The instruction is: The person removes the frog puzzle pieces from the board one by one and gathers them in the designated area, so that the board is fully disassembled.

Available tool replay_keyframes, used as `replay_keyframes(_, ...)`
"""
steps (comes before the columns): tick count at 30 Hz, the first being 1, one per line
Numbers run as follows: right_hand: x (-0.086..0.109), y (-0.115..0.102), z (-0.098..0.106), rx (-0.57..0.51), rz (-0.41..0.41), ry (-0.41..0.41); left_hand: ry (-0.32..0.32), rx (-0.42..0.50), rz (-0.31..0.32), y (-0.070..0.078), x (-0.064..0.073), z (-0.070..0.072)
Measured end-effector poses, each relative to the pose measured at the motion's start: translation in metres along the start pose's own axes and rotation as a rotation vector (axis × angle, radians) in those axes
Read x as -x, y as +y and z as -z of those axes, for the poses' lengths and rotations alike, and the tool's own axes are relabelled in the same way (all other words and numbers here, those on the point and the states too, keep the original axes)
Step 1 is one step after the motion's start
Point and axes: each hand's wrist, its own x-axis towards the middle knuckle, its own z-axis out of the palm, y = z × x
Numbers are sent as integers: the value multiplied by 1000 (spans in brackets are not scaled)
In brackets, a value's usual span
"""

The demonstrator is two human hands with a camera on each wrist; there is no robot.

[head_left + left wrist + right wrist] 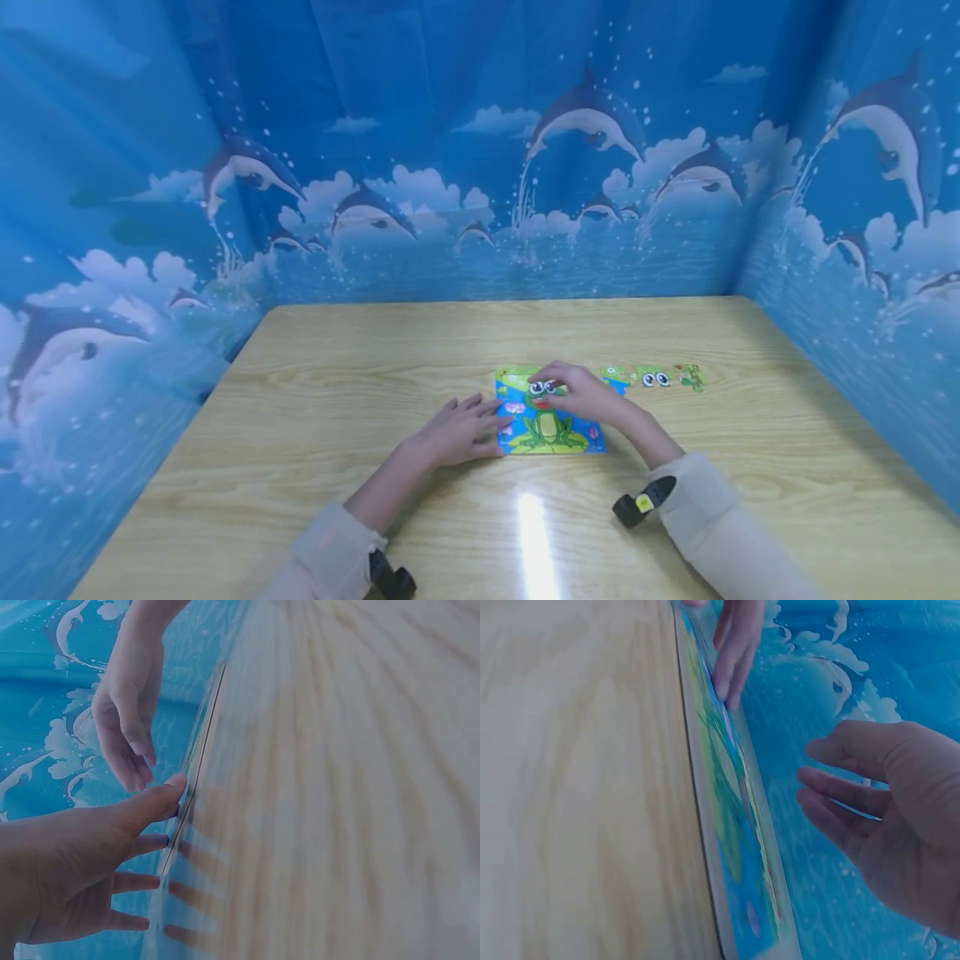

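A frog picture puzzle [550,431] with a blue background lies flat on the wooden table. At its left edge my left hand [457,432] rests with spread fingers, the tips touching the border. In the left wrist view, the thumb [161,802] lies along the near edge of the board. My right hand [588,394] hovers over the upper right of the puzzle, hiding that corner from the head view. Its fingers [847,795] are loosely bent and apart from the board in the right wrist view, with nothing visible between them.
To the right of the puzzle lie loose pieces: a green and blue one [615,379], one with two cartoon eyes [655,377], and a green one with red bits [691,377]. A blue dolphin-print curtain [420,167] stands around the table's back and sides.
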Motion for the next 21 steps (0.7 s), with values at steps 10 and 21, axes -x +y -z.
replay_keyframes(10,-12,-5,-19,74,-50,-89,-27,7,-17,1,2,3)
replay_keyframes(21,-12,-1,-23,130,-42,-99,-45,84,-71,-9,6,0)
